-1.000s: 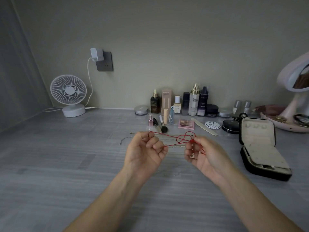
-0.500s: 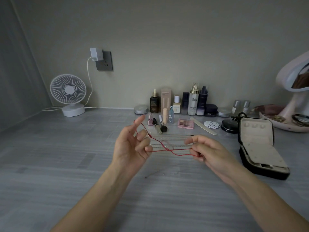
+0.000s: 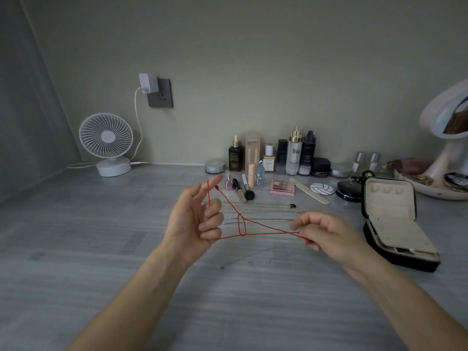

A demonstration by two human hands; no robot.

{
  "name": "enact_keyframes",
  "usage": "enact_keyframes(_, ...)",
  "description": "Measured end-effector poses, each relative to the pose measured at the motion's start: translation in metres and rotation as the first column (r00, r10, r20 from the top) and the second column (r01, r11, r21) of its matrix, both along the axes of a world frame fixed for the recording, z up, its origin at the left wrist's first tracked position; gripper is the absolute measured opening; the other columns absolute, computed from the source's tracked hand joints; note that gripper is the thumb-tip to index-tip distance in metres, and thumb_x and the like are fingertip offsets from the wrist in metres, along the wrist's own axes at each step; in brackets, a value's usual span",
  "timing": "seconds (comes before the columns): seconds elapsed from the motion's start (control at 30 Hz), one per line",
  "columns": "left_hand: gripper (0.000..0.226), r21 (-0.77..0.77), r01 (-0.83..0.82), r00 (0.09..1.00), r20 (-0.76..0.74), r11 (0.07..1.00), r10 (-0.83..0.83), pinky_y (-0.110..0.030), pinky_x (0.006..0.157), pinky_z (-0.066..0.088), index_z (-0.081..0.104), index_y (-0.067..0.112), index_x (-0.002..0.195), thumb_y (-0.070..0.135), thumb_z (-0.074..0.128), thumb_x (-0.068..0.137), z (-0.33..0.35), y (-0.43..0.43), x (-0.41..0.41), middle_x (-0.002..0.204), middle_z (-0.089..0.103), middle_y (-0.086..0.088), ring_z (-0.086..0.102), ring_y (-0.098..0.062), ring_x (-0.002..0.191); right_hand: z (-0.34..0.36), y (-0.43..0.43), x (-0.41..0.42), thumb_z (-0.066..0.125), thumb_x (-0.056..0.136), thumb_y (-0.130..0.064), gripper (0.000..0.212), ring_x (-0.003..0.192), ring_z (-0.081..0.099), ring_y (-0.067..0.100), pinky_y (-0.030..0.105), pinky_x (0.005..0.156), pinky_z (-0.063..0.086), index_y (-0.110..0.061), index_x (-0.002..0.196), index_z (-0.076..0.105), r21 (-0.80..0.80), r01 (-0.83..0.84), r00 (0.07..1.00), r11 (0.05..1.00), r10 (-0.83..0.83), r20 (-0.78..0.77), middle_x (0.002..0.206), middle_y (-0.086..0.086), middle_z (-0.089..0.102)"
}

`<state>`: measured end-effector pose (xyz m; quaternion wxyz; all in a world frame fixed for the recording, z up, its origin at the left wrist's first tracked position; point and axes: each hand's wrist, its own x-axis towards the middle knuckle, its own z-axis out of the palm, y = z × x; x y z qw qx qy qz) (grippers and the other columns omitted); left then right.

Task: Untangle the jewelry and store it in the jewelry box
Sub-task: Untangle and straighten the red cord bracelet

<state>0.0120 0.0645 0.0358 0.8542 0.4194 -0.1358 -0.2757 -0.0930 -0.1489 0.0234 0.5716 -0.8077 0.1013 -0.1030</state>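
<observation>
Untangling looks partway: red cord (image 3: 242,234), looped mid-span, stretches from left hand's (image 3: 188,221) hooking curled fingers to right hand's (image 3: 326,234) pinch, with open jewelry box (image 3: 390,198) awaiting it.

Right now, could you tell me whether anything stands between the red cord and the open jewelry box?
Nothing visible does: beyond the right hand pinching the red cord, only bare table lies before the open jewelry box.

red cord (image 3: 243,234): matt string | jewelry box (image 3: 390,198): matt beige lining | table (image 3: 101,249): matt grey woodgrain
</observation>
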Motion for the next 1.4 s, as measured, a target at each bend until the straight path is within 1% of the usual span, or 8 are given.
enact_keyframes(0.33,0.050,0.172,0.149,0.984,0.068,0.974,-0.162,-0.011,0.040,0.006,0.059,0.028,0.115,0.054,0.042,0.075,0.002,-0.010,-0.014,0.052,0.033,0.004,0.018,-0.004,0.034,-0.020,0.011,-0.003,0.046,0.082,0.003,0.031,0.053,0.060,0.001,0.027,0.063,0.052,-0.021,0.070,0.062,-0.257,-0.244,0.944,0.935,0.168,-0.286,0.056,-0.007,0.064)
enact_keyframes(0.43,0.049,0.200,0.167,0.982,0.059,0.966,-0.182,-0.011,0.040,0.006,0.060,0.029,0.116,0.055,0.038,0.080,0.000,-0.010,-0.016,0.052,0.032,0.005,0.018,-0.004,0.035,-0.024,0.012,-0.004,0.050,0.080,-0.010,0.027,0.078,0.067,0.011,0.033,0.081,0.054,-0.031,0.070,0.063,-0.424,-0.308,0.929,0.852,0.172,-0.328,0.080,-0.003,0.073)
enact_keyframes(0.53,0.047,0.222,0.176,0.979,0.059,0.959,-0.193,-0.010,0.038,0.007,0.060,0.029,0.115,0.055,0.031,0.087,-0.001,-0.011,-0.017,0.051,0.032,0.005,0.018,-0.004,0.035,-0.021,0.020,0.000,0.054,0.082,-0.022,0.014,0.079,0.065,0.006,0.032,0.081,0.053,-0.028,0.078,0.067,-0.506,-0.262,0.957,0.822,0.152,-0.248,0.084,-0.006,0.072)
enact_keyframes(0.73,0.050,0.204,0.194,0.975,0.067,0.959,-0.212,-0.010,0.037,0.009,0.060,0.028,0.116,0.056,0.036,0.082,0.002,-0.013,-0.020,0.051,0.033,0.004,0.017,-0.004,0.034,-0.007,0.052,0.018,0.063,0.064,-0.053,0.028,0.070,0.067,0.014,0.039,0.066,0.056,-0.027,0.074,0.066,-0.327,-0.166,0.986,0.930,0.166,-0.028,0.073,-0.005,0.070)
enact_keyframes(0.9,0.048,0.220,0.165,0.980,0.076,0.961,-0.185,-0.009,0.037,0.011,0.064,0.023,0.106,0.053,0.032,0.088,0.000,-0.010,-0.016,0.050,0.036,0.004,0.019,-0.004,0.032,-0.012,0.059,0.025,0.067,0.078,-0.025,0.014,0.054,0.056,0.004,0.030,0.057,0.048,-0.026,0.066,0.063,-0.331,-0.139,0.987,0.933,0.157,0.030,0.063,-0.001,0.065)
enact_keyframes(1.1,0.021,0.487,0.011,0.978,0.177,0.873,-0.111,-0.017,0.037,0.032,0.061,0.016,0.082,0.026,0.045,0.090,-0.017,-0.011,-0.009,0.061,0.045,0.003,0.038,-0.008,0.041,-0.009,0.045,0.025,0.068,0.080,-0.014,0.003,0.074,0.061,0.019,0.037,0.077,0.052,-0.016,0.078,0.067,-0.156,-0.126,0.988,0.980,0.138,0.071,0.087,0.018,0.071)
enact_keyframes(1.23,0.003,0.548,0.062,0.962,0.191,0.834,-0.197,-0.022,0.042,0.042,0.058,0.013,0.085,0.015,0.060,0.086,-0.022,-0.017,-0.013,0.072,0.054,0.001,0.048,-0.009,0.049,-0.008,0.038,0.024,0.066,0.081,-0.013,0.007,0.079,0.065,0.018,0.029,0.078,0.052,-0.020,0.078,0.066,-0.137,-0.117,0.988,0.984,0.129,0.081,0.086,0.009,0.072)
enact_keyframes(1.4,0.016,0.531,0.091,0.949,0.210,0.843,-0.235,-0.021,0.044,0.035,0.057,0.015,0.073,0.007,0.059,0.086,-0.023,-0.027,-0.017,0.071,0.058,0.002,0.048,-0.007,0.048,-0.009,0.038,0.023,0.069,0.078,-0.010,0.013,0.071,0.061,0.011,0.017,0.068,0.050,-0.022,0.074,0.065,-0.116,-0.119,0.988,0.986,0.129,0.081,0.075,-0.002,0.068)
